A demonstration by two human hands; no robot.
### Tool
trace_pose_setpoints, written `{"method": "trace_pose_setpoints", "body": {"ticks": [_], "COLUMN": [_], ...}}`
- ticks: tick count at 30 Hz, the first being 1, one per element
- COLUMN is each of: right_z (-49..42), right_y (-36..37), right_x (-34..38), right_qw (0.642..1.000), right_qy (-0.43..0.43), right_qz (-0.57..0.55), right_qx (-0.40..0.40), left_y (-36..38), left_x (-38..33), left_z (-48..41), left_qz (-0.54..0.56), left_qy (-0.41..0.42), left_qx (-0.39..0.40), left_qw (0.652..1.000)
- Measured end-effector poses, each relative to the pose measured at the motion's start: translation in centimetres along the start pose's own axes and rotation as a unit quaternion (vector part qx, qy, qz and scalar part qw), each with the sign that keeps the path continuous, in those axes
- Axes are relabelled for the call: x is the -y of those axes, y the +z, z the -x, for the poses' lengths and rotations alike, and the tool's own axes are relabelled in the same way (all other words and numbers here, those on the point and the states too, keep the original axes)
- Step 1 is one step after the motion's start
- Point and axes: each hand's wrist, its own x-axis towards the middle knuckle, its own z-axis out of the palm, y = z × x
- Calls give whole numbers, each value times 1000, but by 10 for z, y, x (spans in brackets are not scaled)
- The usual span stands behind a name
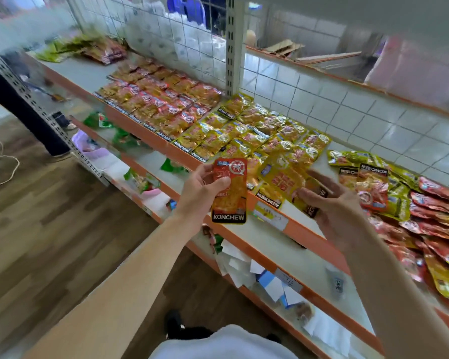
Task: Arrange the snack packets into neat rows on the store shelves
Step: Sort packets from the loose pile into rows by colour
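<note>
My left hand (204, 189) pinches a red Konchew snack packet (230, 195), held upright in front of the shelf edge. My right hand (335, 203) grips a yellow packet (293, 185) with a dark end, tilted over the shelf front. On the shelf (293, 224) red packets (161, 104) lie in neat rows at the left, and yellow packets (257, 130) lie in rows in the middle. A loose heap of mixed red and yellow packets (412, 211) fills the right end.
A wire grid back panel (322, 99) and a metal upright (233, 47) stand behind the shelf. Lower shelves (309, 263) hold paper slips and green packets (119, 136). More packets (88, 47) lie far left. A person's dark trouser leg (24, 110) stands on the wooden floor at left.
</note>
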Motion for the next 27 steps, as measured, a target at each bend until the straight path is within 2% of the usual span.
{"method": "trace_pose_setpoints", "body": {"ticks": [4,11,15,18,27], "right_z": [-1,-9,-12,-12,-27], "right_y": [52,140,189,217,245], "right_x": [-19,-45,-59,-67,-67], "right_qw": [994,976,967,976,991], "right_qy": [26,37,16,12,-8], "right_qz": [-97,-213,-254,-217,-119], "right_qx": [-48,-35,-26,-13,-57], "left_y": [-42,-121,-167,-190,-211], "left_x": [-11,-39,-55,-63,-76], "left_z": [-19,-44,-55,-61,-79], "left_qz": [16,31,-29,-64,-60], "left_qy": [0,-7,15,19,20], "left_qx": [12,57,41,26,21], "left_qw": [1000,998,999,997,998]}}
